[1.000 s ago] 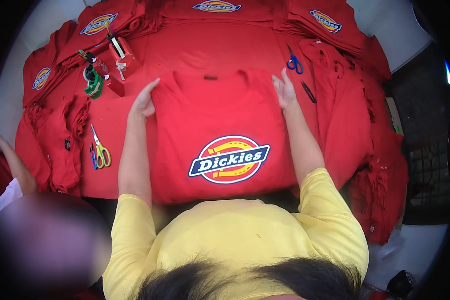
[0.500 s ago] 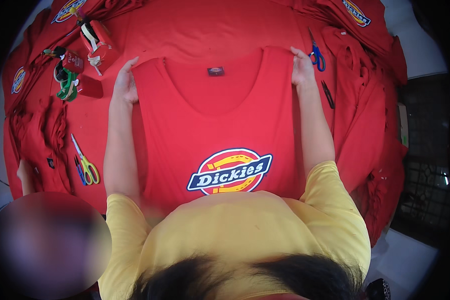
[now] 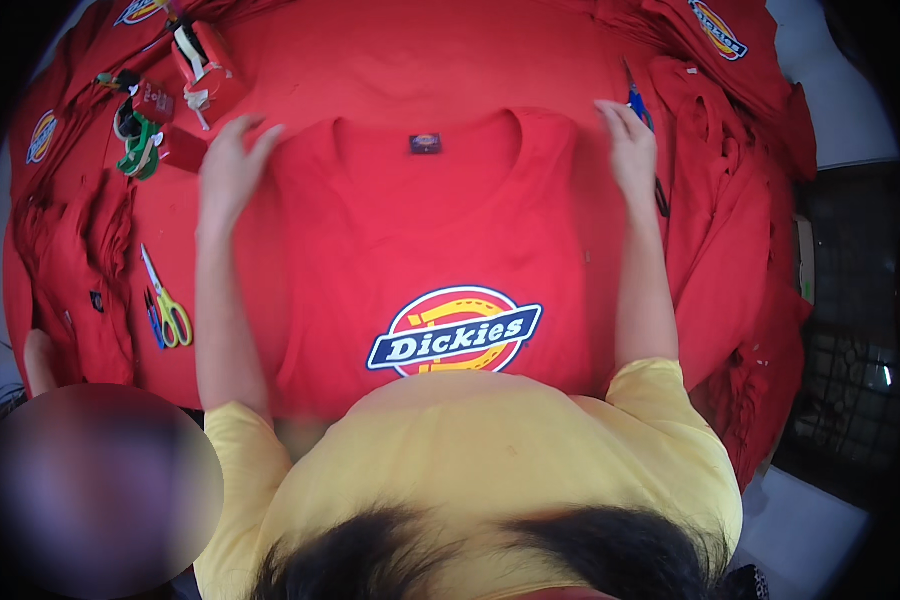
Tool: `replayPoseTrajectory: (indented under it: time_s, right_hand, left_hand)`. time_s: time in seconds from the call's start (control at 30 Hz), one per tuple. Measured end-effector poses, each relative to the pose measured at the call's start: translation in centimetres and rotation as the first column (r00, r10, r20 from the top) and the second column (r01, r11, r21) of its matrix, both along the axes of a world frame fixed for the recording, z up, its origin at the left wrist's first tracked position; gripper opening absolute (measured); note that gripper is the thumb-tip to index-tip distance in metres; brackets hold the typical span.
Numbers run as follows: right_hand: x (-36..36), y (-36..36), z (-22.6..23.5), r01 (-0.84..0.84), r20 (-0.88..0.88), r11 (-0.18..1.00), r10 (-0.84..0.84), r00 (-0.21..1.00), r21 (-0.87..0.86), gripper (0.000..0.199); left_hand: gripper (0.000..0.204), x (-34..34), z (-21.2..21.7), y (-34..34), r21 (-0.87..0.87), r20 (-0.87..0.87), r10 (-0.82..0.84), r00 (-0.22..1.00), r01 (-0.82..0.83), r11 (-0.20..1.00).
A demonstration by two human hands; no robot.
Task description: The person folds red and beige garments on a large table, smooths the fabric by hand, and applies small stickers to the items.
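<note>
A red sleeveless top (image 3: pixel 420 230) lies spread flat before me, its scooped neckline at the far end. It bears a dark neck label (image 3: pixel 425 144) and a colourful printed badge (image 3: pixel 455 330) near my body. Just off the far left shoulder of the top is my left hand (image 3: pixel 232 165), thumb and fingers apart, holding nothing. My right hand (image 3: pixel 630 150) is raised beside the far right shoulder, also empty, with fingers stretched out. It partly covers blue-handled scissors (image 3: pixel 639 102) and a slim black tool (image 3: pixel 661 198) lying there.
Red and green tape dispensers (image 3: pixel 140 145) stand at the far left, with another red dispenser (image 3: pixel 210 85) beside them. Yellow-handled scissors (image 3: pixel 174 318) lie left of my forearm. Heaped red garments (image 3: pixel 715 240) line the right side; more (image 3: pixel 80 270) lie left, near another person's hand (image 3: pixel 40 362).
Both hands have let go of the top's shoulders and moved outward, the left to the left and the right to the right. The top now lies flatter, its shoulders slightly lower in view.
</note>
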State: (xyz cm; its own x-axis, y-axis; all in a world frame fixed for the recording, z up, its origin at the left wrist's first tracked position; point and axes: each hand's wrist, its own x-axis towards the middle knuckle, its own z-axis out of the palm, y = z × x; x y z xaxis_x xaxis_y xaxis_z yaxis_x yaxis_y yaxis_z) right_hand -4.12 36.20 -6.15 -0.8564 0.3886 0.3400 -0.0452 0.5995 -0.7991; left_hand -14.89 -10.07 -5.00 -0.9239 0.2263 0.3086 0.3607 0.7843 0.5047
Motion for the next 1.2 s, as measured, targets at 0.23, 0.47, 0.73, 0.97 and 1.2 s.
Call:
replayPoseTrajectory:
  time_s: [0.23,0.47,0.73,0.97,1.2]
  right_hand:
    - [-8.0,-4.6,-5.0,-0.137,0.133,0.836,0.077,0.988,0.531,0.028]
    - [-7.9,-4.7,-4.1,-0.185,0.209,0.793,0.074,0.975,0.580,0.030]
    - [-8.5,-5.5,-5.3,-0.093,0.150,0.716,-0.017,0.989,0.692,0.032]
    - [-8.3,-2.7,-1.5,-0.297,0.369,0.934,0.209,0.906,0.199,0.037]
    - [-7.1,-2.1,-2.2,-0.319,0.554,0.884,0.086,0.828,0.340,0.039]
  left_hand:
    - [0.032,-4.5,-5.7,5.3,-0.135,-0.104,-0.182,0.978,0.167,0.977]
    - [0.032,-4.2,-5.9,5.1,-0.002,-0.146,-0.161,0.976,0.162,0.987]
    - [0.034,-5.6,-5.7,4.8,0.030,0.037,-0.190,0.981,0.188,0.982]
    - [0.029,-6.5,-4.0,3.3,0.118,0.317,-0.237,0.918,0.209,0.971]
    - [0.021,-7.4,-6.6,1.7,0.139,0.230,-0.285,0.930,0.258,0.956]
